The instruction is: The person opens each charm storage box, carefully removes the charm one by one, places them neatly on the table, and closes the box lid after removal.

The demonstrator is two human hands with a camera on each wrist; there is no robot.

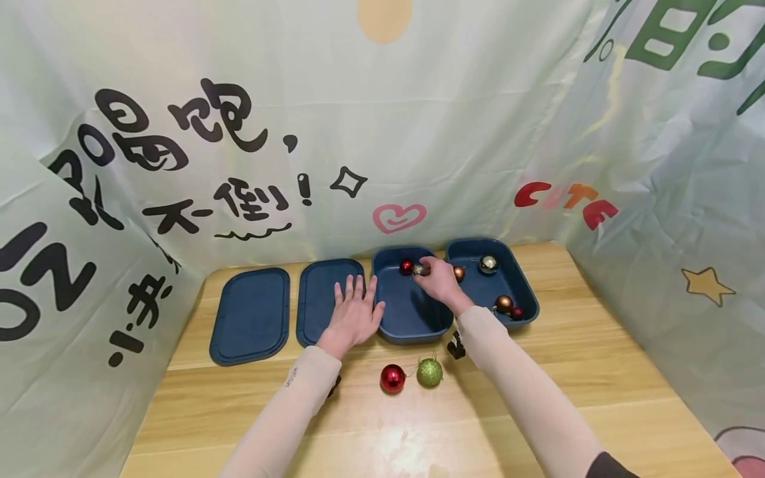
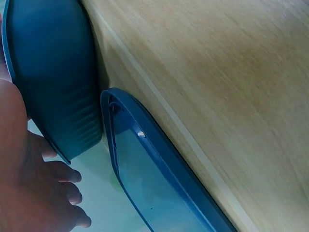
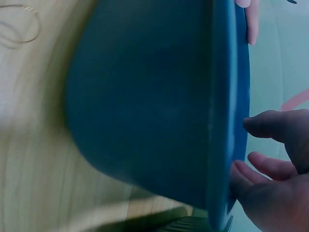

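In the head view my right hand point(image 1: 441, 282) reaches into the left blue bin point(image 1: 412, 336). Its thumb and fingers pinch a small silver-gold Christmas bauble point(image 1: 420, 270), next to a red bauble point(image 1: 406, 267) in the same bin. The right wrist view shows that hand's thumb point(image 3: 270, 124) and fingers beyond the bin's rim; the pinched bauble is hidden there. My left hand point(image 1: 354, 313) is spread, fingers straight, over the right part of a flat blue lid point(image 1: 317, 292) and beside the left bin's edge. In the left wrist view its fingertips extend past the bin rim point(image 2: 46, 140).
The right blue bin point(image 1: 528, 309) holds a silver-gold bauble point(image 1: 488, 265), copper baubles point(image 1: 504, 303) and a dark red bauble point(image 1: 516, 313). A red bauble point(image 1: 392, 378) and a green glitter bauble point(image 1: 429, 372) lie on the wooden table point(image 1: 538, 398) in front. Another blue lid point(image 1: 251, 315) lies far left.
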